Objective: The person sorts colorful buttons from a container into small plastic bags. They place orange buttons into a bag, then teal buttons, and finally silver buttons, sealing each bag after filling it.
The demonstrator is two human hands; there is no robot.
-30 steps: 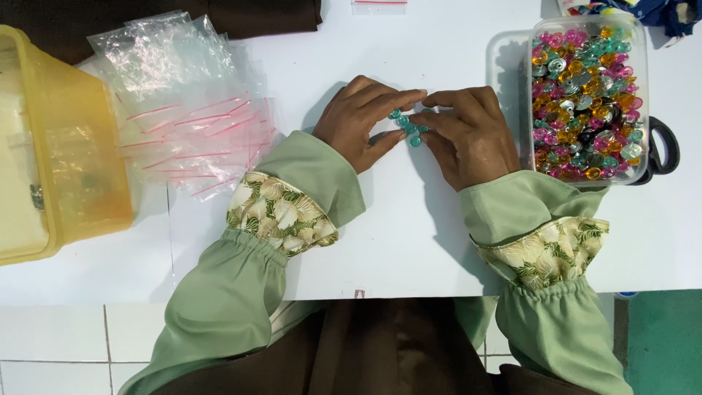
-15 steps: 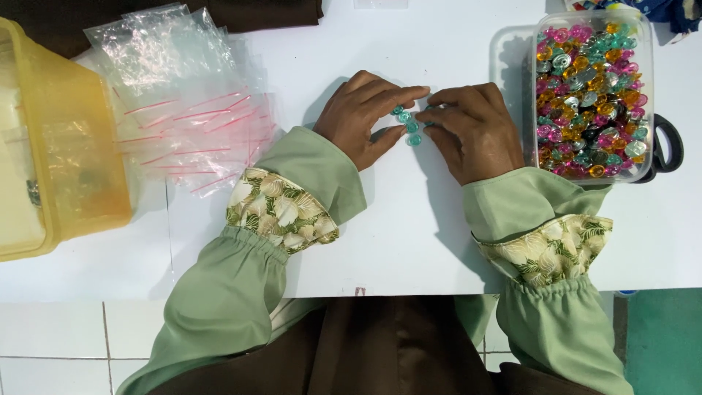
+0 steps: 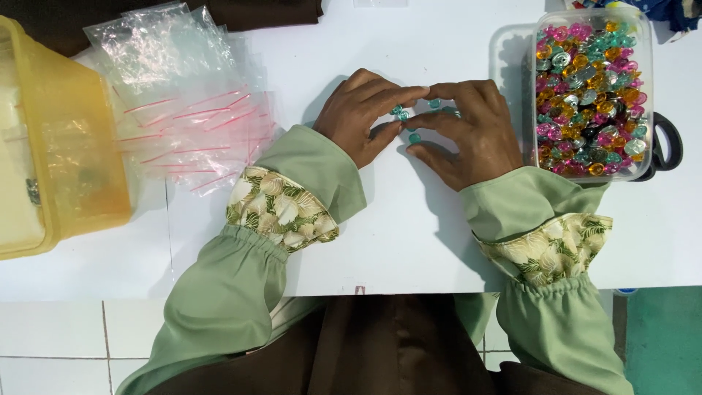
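Observation:
Several small teal beads lie on the white table between my two hands. My left hand rests on the table with its fingertips touching the beads from the left. My right hand presses on them from the right, fingers spread over the little cluster. The fingertips of both hands meet above the beads. Neither hand lifts anything off the surface. Both arms wear pale green sleeves with leaf-patterned cuffs.
A clear plastic box full of pink, orange, teal and silver beads stands at the right, with black scissors behind it. A heap of small clear zip bags with red strips lies at the left, beside a yellow tub.
My hands stayed in place over the teal beads. The beads now lie slightly more spread under my fingertips, which have shifted a little.

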